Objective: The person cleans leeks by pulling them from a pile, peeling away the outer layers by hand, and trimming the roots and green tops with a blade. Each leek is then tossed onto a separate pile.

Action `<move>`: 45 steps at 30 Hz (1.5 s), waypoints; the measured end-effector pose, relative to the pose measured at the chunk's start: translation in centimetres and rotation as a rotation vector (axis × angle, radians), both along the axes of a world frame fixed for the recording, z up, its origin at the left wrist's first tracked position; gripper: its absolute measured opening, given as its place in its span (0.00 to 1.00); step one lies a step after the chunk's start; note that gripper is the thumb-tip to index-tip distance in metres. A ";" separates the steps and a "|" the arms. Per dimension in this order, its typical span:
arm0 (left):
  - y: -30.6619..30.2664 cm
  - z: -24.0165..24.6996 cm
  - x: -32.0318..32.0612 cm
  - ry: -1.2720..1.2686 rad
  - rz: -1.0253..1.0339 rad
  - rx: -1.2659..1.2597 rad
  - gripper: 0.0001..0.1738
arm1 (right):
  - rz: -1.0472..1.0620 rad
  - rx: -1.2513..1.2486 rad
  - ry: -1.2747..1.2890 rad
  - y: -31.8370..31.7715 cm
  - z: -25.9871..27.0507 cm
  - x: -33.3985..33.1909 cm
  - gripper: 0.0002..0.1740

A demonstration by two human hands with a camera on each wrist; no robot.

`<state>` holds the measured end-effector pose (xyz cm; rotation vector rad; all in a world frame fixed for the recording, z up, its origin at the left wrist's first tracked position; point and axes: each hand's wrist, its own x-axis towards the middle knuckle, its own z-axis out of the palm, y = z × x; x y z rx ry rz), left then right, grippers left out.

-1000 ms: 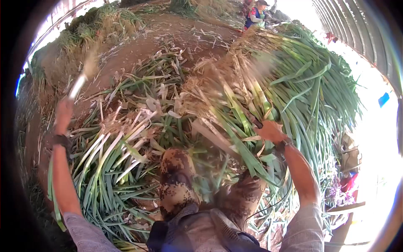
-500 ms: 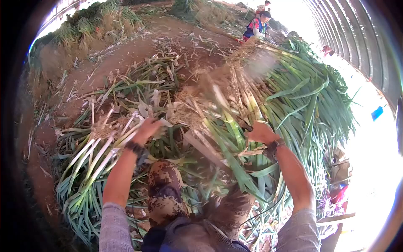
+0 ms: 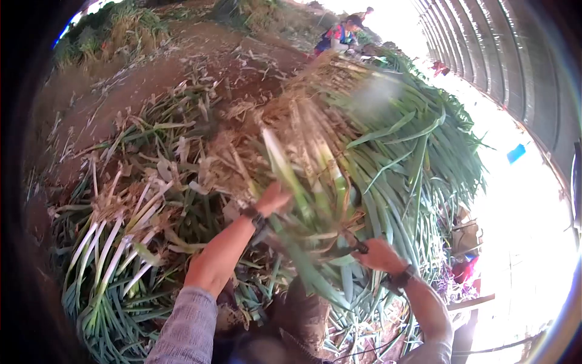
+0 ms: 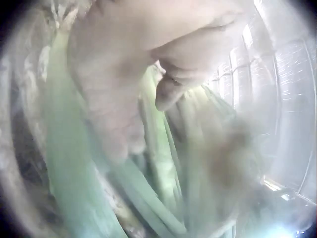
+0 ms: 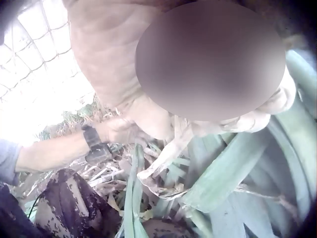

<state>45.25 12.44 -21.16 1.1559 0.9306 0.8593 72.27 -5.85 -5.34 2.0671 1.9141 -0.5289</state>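
My left hand (image 3: 276,199) is at a leek (image 3: 280,159) with a white base, at the near edge of the big heap. In the left wrist view, its bent fingers (image 4: 116,134) and thumb hang apart over green leek stalks (image 4: 161,144). Lower right in the head view, my right hand (image 3: 381,255) grips a dark-handled tool (image 3: 361,247) beside the leaves. The tool's far end is unclear among the stalks. A blurred oval hides most of the right hand's grip in the right wrist view, where a dry pale leaf (image 5: 171,156) hangs below it.
A large heap of leeks (image 3: 406,145) spreads to the right. White-stalked leeks (image 3: 109,249) lie together at left, with loose leaf scraps (image 3: 176,127) behind them. Farther back a person (image 3: 339,37) is by the heap, near a ribbed curved wall (image 3: 509,67).
My left hand has let go of a leek at the far left and swung right to the heap. My right hand keeps its grip on the tool. The head view has turned right.
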 end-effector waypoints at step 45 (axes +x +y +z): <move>-16.4 -2.9 1.6 -0.767 -0.182 -0.430 0.25 | 0.390 0.040 -0.232 4.4 -0.6 -12.0 0.27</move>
